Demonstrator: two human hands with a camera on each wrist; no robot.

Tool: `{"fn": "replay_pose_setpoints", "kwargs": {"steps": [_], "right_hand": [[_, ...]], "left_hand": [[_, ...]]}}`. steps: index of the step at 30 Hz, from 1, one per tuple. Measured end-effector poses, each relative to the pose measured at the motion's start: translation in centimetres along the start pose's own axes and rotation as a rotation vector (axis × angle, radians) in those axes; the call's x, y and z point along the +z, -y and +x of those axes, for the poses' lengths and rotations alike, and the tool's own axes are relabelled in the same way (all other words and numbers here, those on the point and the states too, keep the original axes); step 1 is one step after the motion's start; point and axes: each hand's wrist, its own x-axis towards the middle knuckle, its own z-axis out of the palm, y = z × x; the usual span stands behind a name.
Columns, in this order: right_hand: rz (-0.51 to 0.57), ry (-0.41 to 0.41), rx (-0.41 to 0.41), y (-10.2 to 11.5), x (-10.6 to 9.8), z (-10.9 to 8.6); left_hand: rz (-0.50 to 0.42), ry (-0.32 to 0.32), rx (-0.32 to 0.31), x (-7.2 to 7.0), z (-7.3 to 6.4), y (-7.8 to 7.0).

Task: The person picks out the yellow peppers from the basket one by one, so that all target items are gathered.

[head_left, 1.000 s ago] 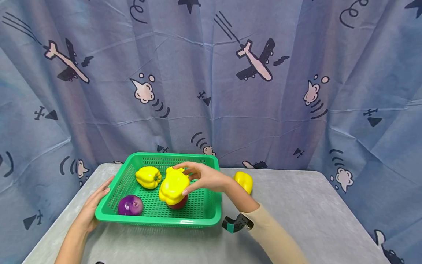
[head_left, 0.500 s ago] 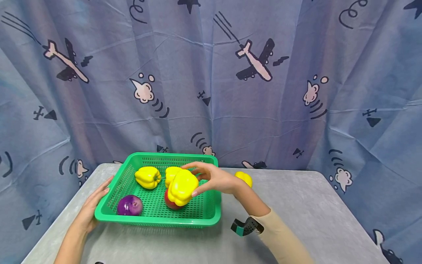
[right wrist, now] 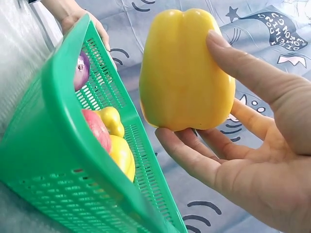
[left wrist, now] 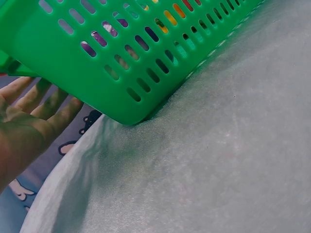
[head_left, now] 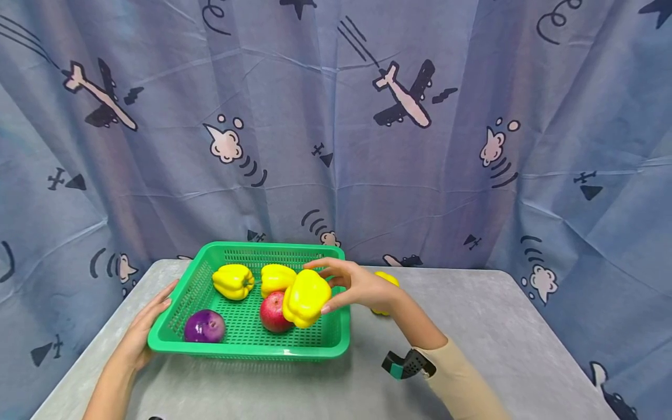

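My right hand (head_left: 362, 289) pinches a yellow bell pepper (head_left: 307, 298) between thumb and fingertips, above the right part of the green basket (head_left: 247, 351). The right wrist view shows this pepper (right wrist: 187, 73) raised over the rim, the thumb on one side and fingertips on the other. My left hand (head_left: 140, 331) lies along the basket's left side with its fingers extended. Inside the basket are a red apple (head_left: 274, 314), partly behind the held pepper, a purple onion (head_left: 205, 326) at front left, and two yellow bell peppers (head_left: 233, 282) towards the back.
Another yellow bell pepper (head_left: 386, 277) lies on the grey table (head_left: 472, 326) right of the basket, mostly hidden by my right forearm. A patterned blue curtain (head_left: 294, 116) hangs behind the table. My right wrist wears a dark band (head_left: 408, 364).
My right hand has moved right with the yellow bell pepper, uncovering more of the apple and of the pepper behind it. The left hand has stayed at the basket's side.
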Motion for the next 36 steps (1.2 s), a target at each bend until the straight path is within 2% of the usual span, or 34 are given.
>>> {"fn": "replay_pose_setpoints", "kwargs": {"steps": [8, 23, 36], "right_hand": [[0.015, 0.009, -0.043, -0.2, -0.9, -1.3], [0.02, -0.032, 0.016, -0.5, -2.0, -3.9], [0.058, -0.051, -0.009, -1.0, -2.8, -5.9]], "left_hand": [[-0.011, 0.016, 0.013, 0.0, 0.0, 0.0], [0.025, -0.018, 0.005, 0.0, 0.0, 0.0], [-0.013, 0.0, 0.002, -0.1, 0.0, 0.0]]}}
